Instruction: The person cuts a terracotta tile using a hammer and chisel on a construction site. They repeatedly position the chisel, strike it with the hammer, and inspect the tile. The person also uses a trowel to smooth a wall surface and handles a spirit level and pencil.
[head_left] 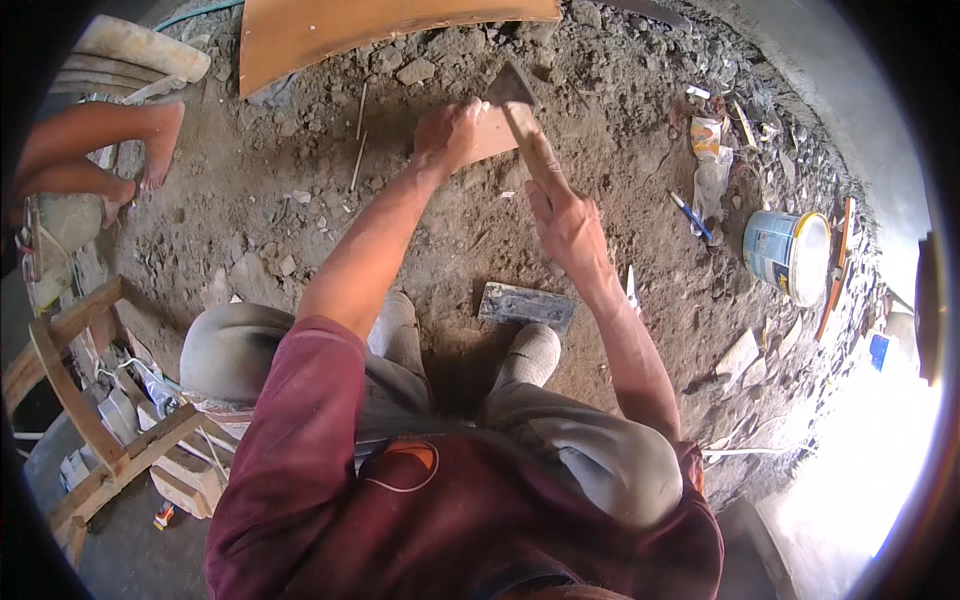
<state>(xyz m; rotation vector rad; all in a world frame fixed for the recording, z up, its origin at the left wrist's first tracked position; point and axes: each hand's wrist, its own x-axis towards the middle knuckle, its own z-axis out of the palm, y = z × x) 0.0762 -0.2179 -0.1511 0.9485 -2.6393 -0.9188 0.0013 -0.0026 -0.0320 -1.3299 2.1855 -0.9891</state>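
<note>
My left hand [452, 138] is closed on the edge of a flat pinkish-tan piece [493, 136], whose material I cannot make out. My right hand [570, 228] wraps round the thick wooden handle of a hatchet-like tool [532, 140]. Its dark wedge-shaped metal head [511, 86] is at the far end of the handle, by the piece's far right corner. Whether the head touches the piece cannot be told. Between my feet and the right forearm, a dark flat rectangular slab [525, 305] lies on the dirt.
A curved orange-brown panel [390, 35] lies at the far side. On the right stand a paint bucket [787, 255] and, nearby, a blue pen-like stick [692, 217]. A wooden frame [90, 400] occupies the lower left. Another person's bare legs [100, 150] reach in at the left.
</note>
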